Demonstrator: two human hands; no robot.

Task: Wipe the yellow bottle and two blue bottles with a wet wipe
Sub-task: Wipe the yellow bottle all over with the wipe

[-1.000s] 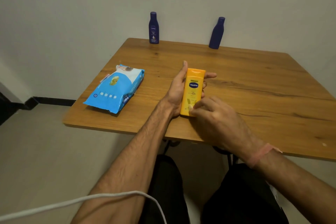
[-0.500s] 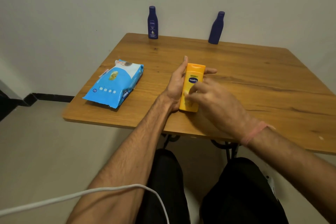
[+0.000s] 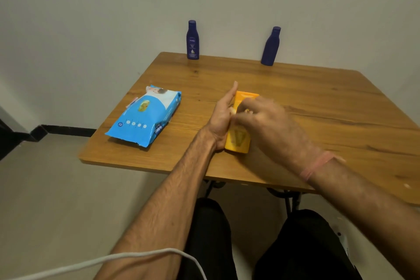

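The yellow bottle point(image 3: 237, 140) lies on the wooden table point(image 3: 322, 102) near its front edge, cap pointing away from me. My left hand point(image 3: 221, 118) holds it along its left side, fingers stretched forward. My right hand point(image 3: 268, 118), blurred by motion, presses down on the bottle's upper half; a small pale bit of wet wipe point(image 3: 232, 110) shows under its fingers. Two blue bottles stand upright at the table's far edge by the wall, one point(image 3: 192, 41) with its label facing me and the other point(image 3: 270, 46) further right.
A blue pack of wet wipes point(image 3: 145, 116) lies on the left part of the table, apart from my hands. A white cable point(image 3: 113, 259) crosses my left forearm. My legs point(image 3: 306, 245) are under the table's front edge.
My right hand has slid up the yellow bottle from its bottom end to its upper half. The left hand keeps its hold on the bottle. The view has tilted slightly.
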